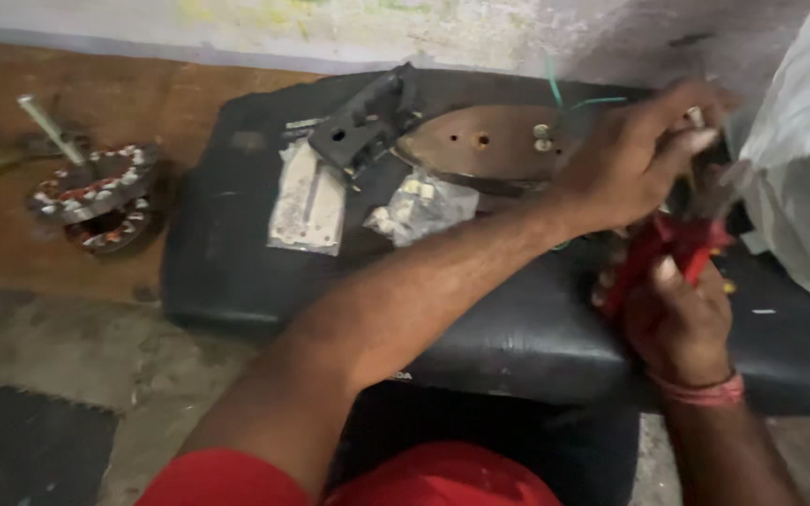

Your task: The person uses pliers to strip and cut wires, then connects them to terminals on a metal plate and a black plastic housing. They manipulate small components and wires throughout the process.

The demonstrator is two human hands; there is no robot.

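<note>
- Black padded seat (480, 337) carries everything: a metal iron soleplate (489, 145) near its back edge, a black handle (363, 126) beside it.
- A clear bag of small parts (419, 208) and a flat packet (308, 201) lie mid-seat.
- White plastic bag (803, 178) crowds the right edge.
- Left hand (644, 155) reaches across, fingers pinched on something small; what it is, I cannot tell.
- Right hand (682, 319) is clamped on red-handled pliers (672, 248) at the right end.

Glossy black leatherette cushion (480, 337), bare-metal soleplate (489, 145)
</note>
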